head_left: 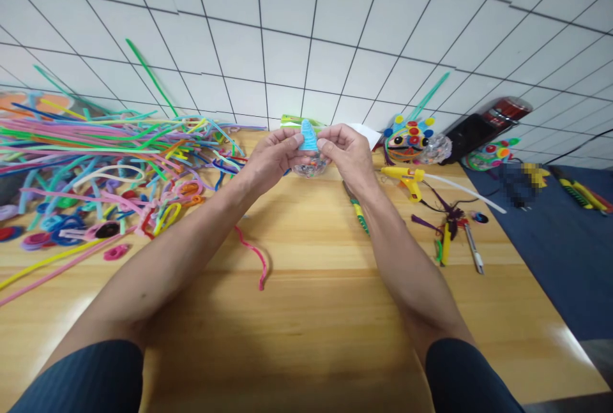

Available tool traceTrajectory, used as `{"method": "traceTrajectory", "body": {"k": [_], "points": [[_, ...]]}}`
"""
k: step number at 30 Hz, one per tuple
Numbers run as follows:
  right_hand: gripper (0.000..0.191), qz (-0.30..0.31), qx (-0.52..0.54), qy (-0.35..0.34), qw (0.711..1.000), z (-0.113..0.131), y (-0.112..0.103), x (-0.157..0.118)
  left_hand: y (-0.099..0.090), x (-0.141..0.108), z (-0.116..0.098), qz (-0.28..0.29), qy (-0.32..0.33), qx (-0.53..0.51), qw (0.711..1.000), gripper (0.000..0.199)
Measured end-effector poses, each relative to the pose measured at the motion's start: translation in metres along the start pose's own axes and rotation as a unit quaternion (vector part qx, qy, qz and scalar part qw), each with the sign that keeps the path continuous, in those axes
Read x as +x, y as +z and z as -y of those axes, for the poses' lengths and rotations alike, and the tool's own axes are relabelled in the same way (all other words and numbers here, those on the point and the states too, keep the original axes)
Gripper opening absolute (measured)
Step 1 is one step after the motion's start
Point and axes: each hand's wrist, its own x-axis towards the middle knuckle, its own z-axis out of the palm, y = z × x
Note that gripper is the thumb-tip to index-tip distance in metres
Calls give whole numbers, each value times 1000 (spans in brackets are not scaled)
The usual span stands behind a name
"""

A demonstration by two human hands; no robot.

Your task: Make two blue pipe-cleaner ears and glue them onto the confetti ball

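Between both hands, above the table, is a small light-blue cone (308, 136) that looks made of coiled pipe cleaner, its tip pointing up. My left hand (278, 156) grips its left side between thumb and fingers. My right hand (348, 150) pinches its right side. Just behind and below the cone, a clear rounded thing with coloured bits inside (309, 167) shows in part; its shape is mostly hidden by the fingers. A red-pink pipe cleaner (258, 258) lies bent on the table, nearer to me than my left hand.
A pile of pipe cleaners (96, 151) covers the left side. At right are a yellow glue gun (406, 178), decorated figures (409, 138), a utility knife (473, 247) and a dark cylinder (483, 126). Green-yellow handles (359, 214) lie beside my right forearm. A tiled wall (287, 30) rises behind the table.
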Motion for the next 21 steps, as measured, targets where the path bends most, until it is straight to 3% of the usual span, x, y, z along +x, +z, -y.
{"method": "traceTrajectory", "body": {"k": [5, 15, 21], "points": [[21, -8, -8, 7, 1000, -1, 1, 1, 0, 0, -1, 1, -9, 14, 1000, 28], [40, 16, -3, 2, 1000, 1, 0, -1, -3, -1, 3, -1, 30, 1, 1000, 37], [36, 11, 11, 24, 1000, -2, -1, 1, -4, 1, 5, 0, 34, 11, 999, 36]]}}
